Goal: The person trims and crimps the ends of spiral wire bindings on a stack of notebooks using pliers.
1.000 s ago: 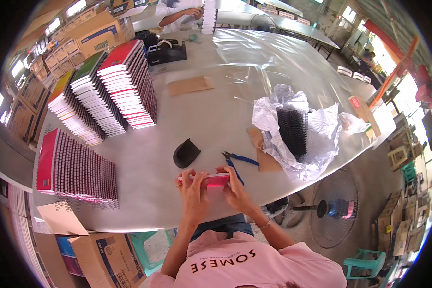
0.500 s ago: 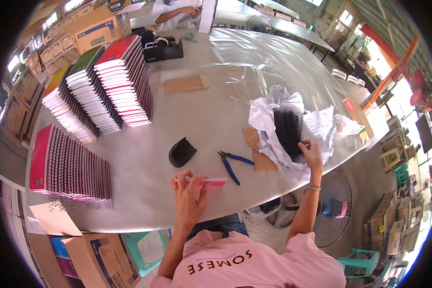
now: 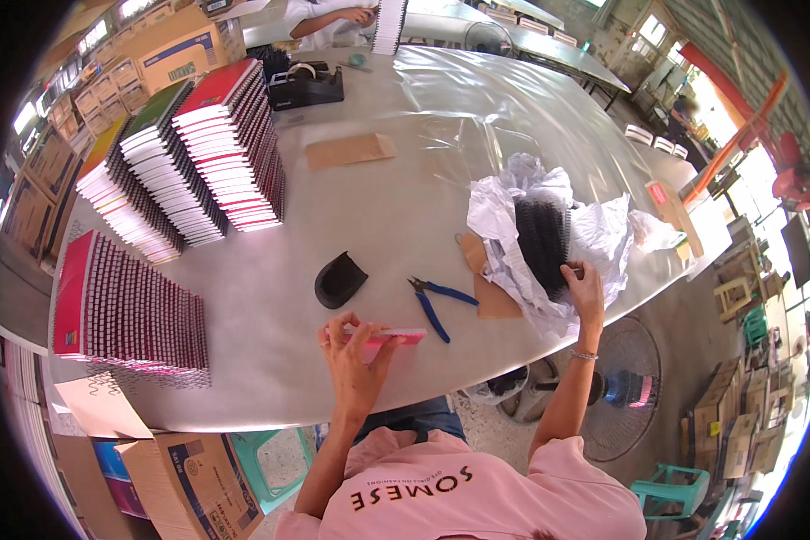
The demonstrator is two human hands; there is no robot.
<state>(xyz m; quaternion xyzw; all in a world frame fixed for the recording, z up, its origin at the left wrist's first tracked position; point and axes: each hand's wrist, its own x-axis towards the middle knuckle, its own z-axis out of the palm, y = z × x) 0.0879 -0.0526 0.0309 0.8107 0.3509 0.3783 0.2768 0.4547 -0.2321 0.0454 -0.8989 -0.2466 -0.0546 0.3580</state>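
Right, the pink book (image 3: 405,337) sits at the near edge of the tabletop (image 3: 279,346), tipped up in the left hand (image 3: 355,364), whose fingers and thumb are clamped on it. Off to the right, the right hand (image 3: 586,292) reaches to the black coils (image 3: 540,243), fingertips at their near side; whether they are pinched on one I can't tell. White paper (image 3: 495,214) lies crumpled around the coils. Between the hands, just beyond the book, blue pliers (image 3: 433,317) lie splayed, with a curved black piece (image 3: 340,281) to their left. Farther left stands a pink stack (image 3: 135,315) of books, and behind it yellow (image 3: 128,202), green (image 3: 173,166) and red (image 3: 232,144) stacks. A tape dispenser (image 3: 306,88) sits beyond, near a co-worker's sleeve (image 3: 319,29).
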